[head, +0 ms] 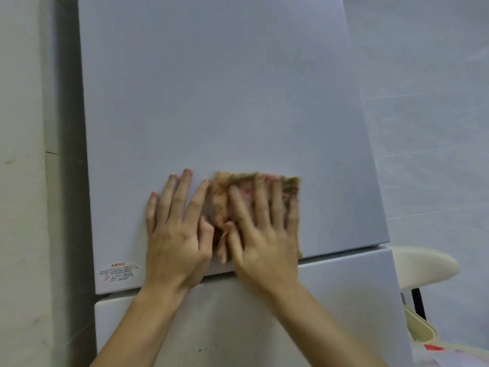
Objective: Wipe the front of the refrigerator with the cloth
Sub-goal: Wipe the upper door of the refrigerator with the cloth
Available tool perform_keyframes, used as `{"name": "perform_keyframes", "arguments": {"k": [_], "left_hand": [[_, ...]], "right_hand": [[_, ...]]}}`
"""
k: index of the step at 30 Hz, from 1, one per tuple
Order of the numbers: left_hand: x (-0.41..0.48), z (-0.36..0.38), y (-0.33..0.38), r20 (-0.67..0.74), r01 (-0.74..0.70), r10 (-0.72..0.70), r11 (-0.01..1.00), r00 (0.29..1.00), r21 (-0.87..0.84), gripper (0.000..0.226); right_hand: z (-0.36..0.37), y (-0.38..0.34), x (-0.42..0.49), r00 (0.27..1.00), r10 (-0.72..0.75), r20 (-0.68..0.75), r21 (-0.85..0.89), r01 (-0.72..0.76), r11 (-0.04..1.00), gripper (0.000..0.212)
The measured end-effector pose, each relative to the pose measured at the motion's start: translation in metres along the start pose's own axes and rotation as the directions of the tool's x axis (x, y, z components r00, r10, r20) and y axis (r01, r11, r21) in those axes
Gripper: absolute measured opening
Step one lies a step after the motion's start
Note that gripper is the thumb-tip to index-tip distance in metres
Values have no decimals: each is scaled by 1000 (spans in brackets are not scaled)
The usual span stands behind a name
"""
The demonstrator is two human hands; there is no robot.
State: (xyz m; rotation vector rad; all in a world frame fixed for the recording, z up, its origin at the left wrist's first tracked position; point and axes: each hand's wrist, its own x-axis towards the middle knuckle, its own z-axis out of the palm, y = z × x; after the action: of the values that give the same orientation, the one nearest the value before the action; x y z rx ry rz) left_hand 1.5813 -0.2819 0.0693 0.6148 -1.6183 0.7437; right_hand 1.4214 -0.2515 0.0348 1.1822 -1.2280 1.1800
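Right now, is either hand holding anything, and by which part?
Nothing is gripped. The right hand presses the patterned orange-and-green cloth flat against the pale refrigerator door, palm over its middle. The left hand lies bare on the door beside it.

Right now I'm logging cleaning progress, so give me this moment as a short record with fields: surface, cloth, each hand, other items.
surface: refrigerator upper door, pale, with a sticker at its lower left corner
cloth: patterned cloth flat on the door near its bottom edge
right hand: spread over the cloth, blurred
left hand: flat on the bare door beside the cloth
other: lower door; chair at right
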Motion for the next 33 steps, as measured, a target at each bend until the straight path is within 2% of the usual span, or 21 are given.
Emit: {"name": "perform_keyframes", "arguments": {"k": [3, 9, 13, 16, 18, 22, 28, 33], "left_hand": [[-8, -2, -6, 1, 21, -21, 998, 1000, -52, 71], [-30, -10, -19, -6, 5, -5, 999, 1000, -39, 65], [-40, -21, -40, 12, 16, -16, 1000, 1000, 6, 60], [-46, -28, -61, 6, 43, -43, 999, 999, 29, 60], [-50, -30, -71, 7, 28, -29, 999, 1000, 37, 59], [-57, -32, -90, -21, 48, -47, 998, 999, 44, 59], [-72, -47, -122, -51, 117, -117, 993, 992, -6, 58], [-76, -55, -126, -33, 158, -159, 987, 987, -20, 60]], "right_hand": [[3, -28, -43, 984, -157, 86, 47, 154, 987, 67], [-6, -3, -40, 980, -187, 70, 44, 184, 982, 60], [-7, 15, -40, 999, -22, 28, -50, 24, 998, 61], [1, -10, -38, 986, 157, 47, -85, -153, 985, 66], [7, -33, -33, 975, 219, 44, -85, -215, 973, 67], [20, -80, -36, 995, 102, 11, -49, -101, 994, 64], [32, -165, -41, 983, -92, 159, 17, 90, 996, 64], [29, -170, -39, 963, -178, 205, 18, 178, 984, 63]]}}
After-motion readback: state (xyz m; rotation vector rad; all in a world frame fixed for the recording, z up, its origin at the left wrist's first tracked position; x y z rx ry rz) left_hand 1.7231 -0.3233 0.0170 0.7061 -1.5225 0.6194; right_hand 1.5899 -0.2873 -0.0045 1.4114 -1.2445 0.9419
